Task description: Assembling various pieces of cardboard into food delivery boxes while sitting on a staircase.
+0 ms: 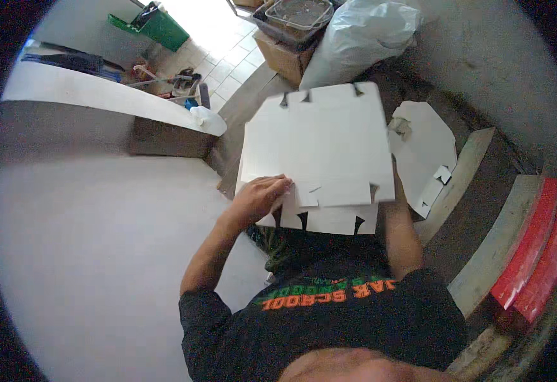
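A flat white die-cut cardboard box blank [317,140] is held in front of my body, with dark notches along its far and near edges. Another white layer [342,223] with notches shows under its near edge. My left hand [262,196] grips the blank's near left corner, fingers bent together over the small flaps there. On the other side, my right forearm [402,239] runs up to the blank's right edge; the blank hides most of that hand and its fingers. A second white cardboard blank [425,143], with cut tabs, lies on the steps to the right.
Steps [466,184] run down along the right, with red plastic strips [533,248] beside them. Ahead stand a stuffed whitish plastic sack [371,38], a cardboard box [285,56] and a clear tray [301,13]. A white ledge [113,92] and a green bin [164,28] are at left.
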### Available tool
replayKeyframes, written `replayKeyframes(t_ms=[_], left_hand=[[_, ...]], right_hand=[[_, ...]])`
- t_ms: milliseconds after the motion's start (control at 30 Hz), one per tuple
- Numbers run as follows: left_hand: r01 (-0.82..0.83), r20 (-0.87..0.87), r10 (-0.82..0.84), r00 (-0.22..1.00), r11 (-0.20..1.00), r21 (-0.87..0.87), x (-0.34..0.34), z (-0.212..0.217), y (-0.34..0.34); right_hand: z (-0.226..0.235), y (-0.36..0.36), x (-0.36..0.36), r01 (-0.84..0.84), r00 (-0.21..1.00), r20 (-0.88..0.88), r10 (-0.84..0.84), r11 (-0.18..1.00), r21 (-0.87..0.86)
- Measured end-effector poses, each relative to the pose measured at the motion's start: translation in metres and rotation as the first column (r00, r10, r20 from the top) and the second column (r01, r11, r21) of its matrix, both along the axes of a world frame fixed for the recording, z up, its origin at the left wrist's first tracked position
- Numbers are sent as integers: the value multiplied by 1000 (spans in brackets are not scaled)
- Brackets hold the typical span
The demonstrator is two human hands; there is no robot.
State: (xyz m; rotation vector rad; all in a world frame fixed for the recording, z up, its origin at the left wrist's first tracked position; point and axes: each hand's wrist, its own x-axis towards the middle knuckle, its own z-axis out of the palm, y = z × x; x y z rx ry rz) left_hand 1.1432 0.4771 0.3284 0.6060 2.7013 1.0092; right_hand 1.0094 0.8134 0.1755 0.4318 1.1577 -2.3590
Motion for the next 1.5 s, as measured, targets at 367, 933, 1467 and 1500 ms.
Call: replayKeyframes(t_ms=[367, 933, 1467, 1500], left_hand=[[214, 327, -167, 930, 970, -114, 19, -17, 11], [-766, 129, 894, 430, 285, 576, 54, 8, -29], [-616, 422, 455, 785, 646, 450, 51, -14, 10], [-694, 567, 429, 703, 587, 416, 48, 0, 33]], right_hand=[[25, 1, 41, -258, 886, -154, 437, 742, 619], [142, -52, 29, -41, 800, -504, 325, 868, 495], [174, -60, 9, -25, 996, 59, -59, 472, 881], [169, -62, -4, -18, 997, 48, -53, 472, 881]])
